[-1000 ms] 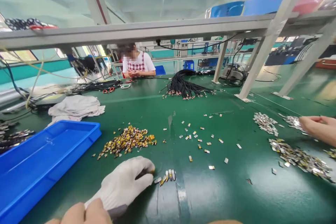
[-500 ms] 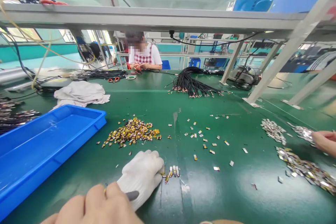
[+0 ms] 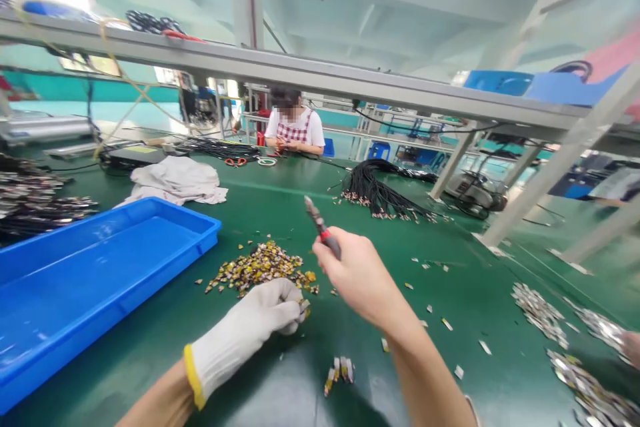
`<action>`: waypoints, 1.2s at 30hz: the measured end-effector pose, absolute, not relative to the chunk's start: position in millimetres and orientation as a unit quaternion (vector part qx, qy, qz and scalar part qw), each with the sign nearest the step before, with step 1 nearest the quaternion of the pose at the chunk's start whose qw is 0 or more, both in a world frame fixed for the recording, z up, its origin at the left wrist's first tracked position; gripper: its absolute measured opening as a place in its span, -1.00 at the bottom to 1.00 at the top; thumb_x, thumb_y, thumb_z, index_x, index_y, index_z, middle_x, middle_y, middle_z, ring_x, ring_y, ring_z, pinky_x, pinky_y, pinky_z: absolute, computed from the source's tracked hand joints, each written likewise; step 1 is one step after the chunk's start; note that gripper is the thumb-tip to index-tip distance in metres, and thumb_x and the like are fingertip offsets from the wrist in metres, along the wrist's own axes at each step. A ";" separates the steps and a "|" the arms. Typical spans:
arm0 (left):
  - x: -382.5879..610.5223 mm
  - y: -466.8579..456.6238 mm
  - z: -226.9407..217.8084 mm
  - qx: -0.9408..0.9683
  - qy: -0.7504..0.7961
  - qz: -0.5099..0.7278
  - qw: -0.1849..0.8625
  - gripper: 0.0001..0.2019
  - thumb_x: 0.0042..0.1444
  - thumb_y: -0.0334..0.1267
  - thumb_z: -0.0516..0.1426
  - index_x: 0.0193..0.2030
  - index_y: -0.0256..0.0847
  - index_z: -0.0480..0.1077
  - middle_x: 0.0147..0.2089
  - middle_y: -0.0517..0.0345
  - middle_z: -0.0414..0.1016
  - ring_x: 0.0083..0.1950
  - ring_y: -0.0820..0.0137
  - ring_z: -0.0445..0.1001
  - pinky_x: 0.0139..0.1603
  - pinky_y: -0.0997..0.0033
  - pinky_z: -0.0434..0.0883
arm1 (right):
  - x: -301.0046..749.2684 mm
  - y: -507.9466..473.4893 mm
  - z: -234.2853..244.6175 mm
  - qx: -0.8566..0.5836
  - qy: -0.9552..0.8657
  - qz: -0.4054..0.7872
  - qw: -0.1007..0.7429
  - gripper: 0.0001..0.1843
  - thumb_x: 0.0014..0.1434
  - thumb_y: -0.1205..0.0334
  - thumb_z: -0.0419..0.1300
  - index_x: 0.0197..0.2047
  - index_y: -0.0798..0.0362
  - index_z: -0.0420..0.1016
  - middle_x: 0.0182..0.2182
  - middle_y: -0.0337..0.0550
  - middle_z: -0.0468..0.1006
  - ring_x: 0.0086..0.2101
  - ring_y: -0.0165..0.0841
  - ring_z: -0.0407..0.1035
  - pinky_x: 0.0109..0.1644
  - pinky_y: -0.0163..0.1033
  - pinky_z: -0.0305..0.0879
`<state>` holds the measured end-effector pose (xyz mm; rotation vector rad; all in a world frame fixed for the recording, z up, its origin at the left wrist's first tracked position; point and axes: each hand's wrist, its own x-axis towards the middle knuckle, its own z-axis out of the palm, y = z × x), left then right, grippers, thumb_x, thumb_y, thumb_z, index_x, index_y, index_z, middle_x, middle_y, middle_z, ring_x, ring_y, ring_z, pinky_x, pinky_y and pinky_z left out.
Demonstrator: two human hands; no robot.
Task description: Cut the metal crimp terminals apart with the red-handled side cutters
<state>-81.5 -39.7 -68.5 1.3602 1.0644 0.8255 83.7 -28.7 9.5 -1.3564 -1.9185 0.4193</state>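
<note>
My left hand [image 3: 260, 320], in a white glove, is closed in a pinch on a small metal piece [image 3: 303, 307] just above the green table. My bare right hand [image 3: 357, 277] is raised over the table and gripped round a small tool with a red collar and grey tips [image 3: 320, 223] pointing up and away. A heap of yellowish small parts [image 3: 260, 267] lies just beyond my left hand. A short row of small metal pieces [image 3: 340, 370] lies on the table below my hands.
A blue tray [image 3: 100, 267] sits at the left, a white cloth [image 3: 177, 180] behind it. Loose metal pieces are scattered at the right, with heaps [image 3: 540, 307] there near another person's hand. Black cable bundles [image 3: 380, 190] lie farther back. A person sits at the far side.
My right hand has come up from the bottom edge to the middle, holding the tool. My left hand has lifted off the row of pieces with one piece pinched. The view has swung to the right.
</note>
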 end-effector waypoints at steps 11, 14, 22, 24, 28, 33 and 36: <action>-103.5 -44.3 -45.8 0.590 0.501 0.397 0.494 -0.88 0.00 -0.24 0.08 -0.49 -0.20 0.27 -0.52 0.28 0.34 -0.45 0.45 0.27 -0.40 0.45 0.17 | 65.2 -24.3 -20.8 -0.478 -0.739 0.391 0.268 -0.88 0.10 0.29 0.06 -0.45 0.05 0.35 -0.60 -0.32 0.42 -0.52 -0.40 0.30 -0.43 -0.35 0.15; -107.9 -43.6 -49.8 0.605 0.492 0.402 0.481 -0.89 0.03 -0.22 0.09 -0.44 -0.20 0.34 -0.48 0.27 0.38 -0.40 0.43 0.31 -0.37 0.45 0.19 | 60.6 -24.6 -25.0 -0.461 -0.723 0.442 0.265 -0.90 0.09 0.31 0.07 -0.46 0.06 0.32 -0.59 -0.32 0.40 -0.53 -0.40 0.32 -0.43 -0.34 0.20; -107.0 -36.2 -57.1 0.490 0.361 0.513 0.606 -0.86 0.02 -0.20 0.16 -0.41 -0.23 0.36 -0.42 0.19 0.41 -0.39 0.45 0.33 -0.33 0.47 0.26 | 50.2 -27.6 -25.6 -0.419 -0.622 0.532 0.394 -0.86 0.16 0.18 0.14 -0.33 0.08 0.34 -0.50 -0.25 0.45 -0.46 -0.36 0.36 -0.32 -0.26 0.34; -107.0 -35.5 -58.9 0.505 0.359 0.502 0.603 -0.88 0.00 -0.23 0.18 -0.40 -0.24 0.40 -0.39 0.17 0.43 -0.34 0.42 0.35 -0.29 0.47 0.27 | 47.3 -28.2 -25.9 -0.415 -0.608 0.531 0.420 -0.85 0.15 0.16 0.17 -0.31 0.07 0.34 -0.49 -0.22 0.47 -0.44 -0.35 0.37 -0.29 -0.25 0.35; -107.3 -36.1 -65.0 0.534 0.364 0.499 0.577 -0.84 0.06 -0.20 0.15 -0.37 -0.25 0.45 -0.35 0.15 0.43 -0.29 0.41 0.33 -0.25 0.47 0.27 | 40.9 -28.2 -32.6 -0.416 -0.612 0.499 0.451 -0.84 0.12 0.16 0.19 -0.32 0.05 0.33 -0.48 -0.22 0.47 -0.42 -0.34 0.36 -0.29 -0.27 0.34; -107.0 -35.6 -70.8 0.499 0.376 0.544 0.560 -0.83 0.08 -0.22 0.14 -0.46 -0.26 0.43 -0.43 0.17 0.41 -0.32 0.40 0.33 -0.23 0.44 0.29 | 30.3 -32.5 -48.8 -0.498 -0.668 0.358 0.420 -0.82 0.18 0.10 0.11 -0.31 0.03 0.37 -0.45 -0.21 0.48 -0.45 -0.33 0.32 -0.32 -0.28 0.24; -108.0 -35.6 -68.2 0.482 0.390 0.555 0.554 -0.86 0.06 -0.22 0.14 -0.40 -0.24 0.47 -0.40 0.16 0.47 -0.30 0.37 0.38 -0.18 0.41 0.31 | 25.0 -36.1 -53.8 -0.518 -0.693 0.312 0.394 -0.79 0.22 0.08 0.05 -0.30 0.02 0.37 -0.46 -0.20 0.49 -0.45 -0.32 0.31 -0.34 -0.28 0.19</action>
